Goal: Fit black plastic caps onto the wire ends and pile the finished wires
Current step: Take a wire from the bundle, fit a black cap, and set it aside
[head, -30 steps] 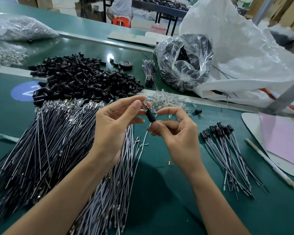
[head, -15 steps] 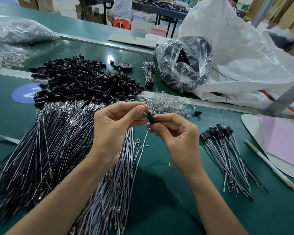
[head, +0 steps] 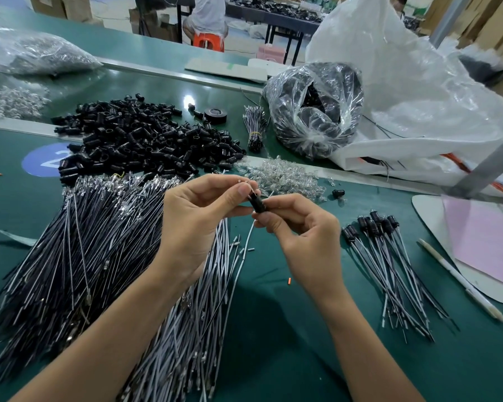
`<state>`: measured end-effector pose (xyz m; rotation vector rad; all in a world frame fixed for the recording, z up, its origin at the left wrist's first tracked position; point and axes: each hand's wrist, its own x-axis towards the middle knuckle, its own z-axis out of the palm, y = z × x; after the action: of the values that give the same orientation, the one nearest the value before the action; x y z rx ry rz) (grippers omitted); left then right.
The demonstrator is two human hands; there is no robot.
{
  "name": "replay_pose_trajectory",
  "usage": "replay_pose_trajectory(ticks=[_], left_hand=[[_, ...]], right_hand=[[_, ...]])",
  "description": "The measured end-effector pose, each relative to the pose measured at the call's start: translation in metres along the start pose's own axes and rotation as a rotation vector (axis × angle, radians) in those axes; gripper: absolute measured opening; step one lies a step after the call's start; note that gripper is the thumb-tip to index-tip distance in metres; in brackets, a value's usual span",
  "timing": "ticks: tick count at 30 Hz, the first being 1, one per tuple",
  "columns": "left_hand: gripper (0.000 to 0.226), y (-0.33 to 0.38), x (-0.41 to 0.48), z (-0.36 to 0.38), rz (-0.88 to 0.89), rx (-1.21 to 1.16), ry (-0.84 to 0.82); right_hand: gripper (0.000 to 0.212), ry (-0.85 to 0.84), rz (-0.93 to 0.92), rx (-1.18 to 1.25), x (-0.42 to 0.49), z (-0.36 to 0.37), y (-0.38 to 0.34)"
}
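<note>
Both forearms are reaching in from the bottom edge and meeting above the green desk [head: 288, 329], wrists bent slightly inward. The left hand [head: 198, 219] is curling its fingers, with thumb and forefinger pinching the upper end of a black cap [head: 256, 202]. The right hand [head: 305, 230] is pinching the lower end of the same cap between thumb and forefinger, its other fingers folding into the palm. The cap is tilting between the two hands, raised off the desk. A thin pale wire [head: 246, 245] is hanging down from under the right hand's fingers and trailing toward the desk; how far it is sitting inside the cap cannot be told.

Under the left forearm a large spread of uncapped wires [head: 79, 256] is lying fanned out. Beyond it a heap of loose black caps [head: 145, 140] is sitting on the desk, and just beside that heap a small mound of clear parts [head: 282, 175] is lying behind the hands. A single stray cap [head: 338, 193] is lying near the mound. To the right of the right hand, well apart from the big spread, the pile of finished wires [head: 389, 265] is lying with capped ends pointing away from the person. A pale pen [head: 462, 282] is lying just beside that pile
</note>
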<state>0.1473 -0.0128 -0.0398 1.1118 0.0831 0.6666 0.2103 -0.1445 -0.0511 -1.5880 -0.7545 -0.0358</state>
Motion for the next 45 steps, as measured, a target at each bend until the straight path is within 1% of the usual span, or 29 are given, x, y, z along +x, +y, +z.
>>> replay_pose_trajectory(ticks=[5,8,12,18,23,28,31,35,39,45], left_hand=[[0.007,-0.001,-0.002,0.001,-0.012,0.018,0.005],[0.010,-0.003,-0.004,0.004,0.002,0.026,0.000],[0.008,-0.004,-0.006,0.005,-0.020,0.029,-0.001],[0.009,-0.005,-0.003,0.001,-0.027,0.071,-0.002],[0.014,-0.004,0.003,-0.008,-0.050,0.171,-0.062],[0.010,-0.005,0.003,-0.007,0.020,0.189,-0.056],[0.009,-0.006,0.003,-0.006,0.046,0.183,-0.044],[0.013,-0.007,0.000,-0.002,0.058,0.162,-0.053],[0.016,-0.008,-0.001,0.000,0.063,0.106,-0.034],[0.020,-0.007,-0.002,0.001,0.072,0.145,-0.051]], right_hand=[[0.019,-0.047,0.020,-0.095,0.001,0.002,0.003],[0.015,-0.042,-0.025,-0.112,0.001,0.001,0.004],[0.010,-0.025,-0.068,-0.113,-0.001,0.000,0.005],[0.014,-0.022,-0.083,-0.145,0.001,-0.002,0.004],[0.012,-0.036,-0.129,-0.243,0.002,-0.006,0.004],[0.005,-0.030,-0.149,-0.305,0.003,-0.009,0.006],[0.007,-0.039,-0.128,-0.281,0.003,-0.009,0.005],[0.011,-0.063,-0.059,-0.170,0.002,-0.009,0.003],[0.009,-0.099,-0.031,-0.091,0.002,-0.008,0.002],[0.006,-0.130,-0.017,-0.067,0.002,-0.008,0.004]])
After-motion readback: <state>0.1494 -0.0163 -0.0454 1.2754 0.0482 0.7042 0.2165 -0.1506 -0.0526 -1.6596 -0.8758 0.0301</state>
